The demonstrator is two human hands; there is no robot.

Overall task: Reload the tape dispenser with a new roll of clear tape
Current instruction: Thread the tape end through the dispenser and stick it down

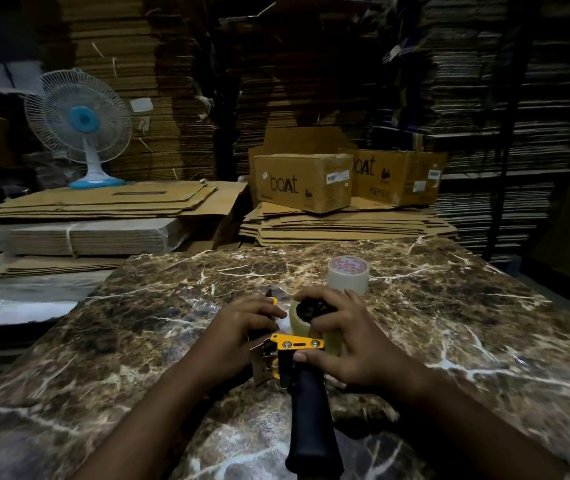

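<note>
A: Seating the roll, looks like. Tape dispenser (297,355) is the landmark, lying on the marble table (138,341) w/ its black handle pointing back at the person.

B: Where's the clear tape roll (299,322)?

A: Right at the dispenser's head, just beyond the yellow bracket (299,342), on or at the black hub; can't tell if it's fully pushed home. Right hand (346,344) wraps it: fingers curled over the far side of roll and hub, thumb pressing on the dispenser neck just below the bracket.

B: Left hand (238,330)?

A: On the dispenser's left side, fingers curled round the front end, near the yellow tip. Clamped on the frame, I'd say, steadying it. Blade end itself is hidden under the fingers.

B: Second tape roll (348,273)?

A: Printed-core one, standing on the table beyond the dispenser, a bit right, nobody touching it. Spare or the old one, can't say.

B: Next move?

A: My guess: press the roll square onto the hub till it sits flush, then find the free end and thread it fwd thru the front roller. Needs the left hand holding the frame firm, and sticky side facing the right way. Dim light, so the tape end will be hard to spot.
</note>
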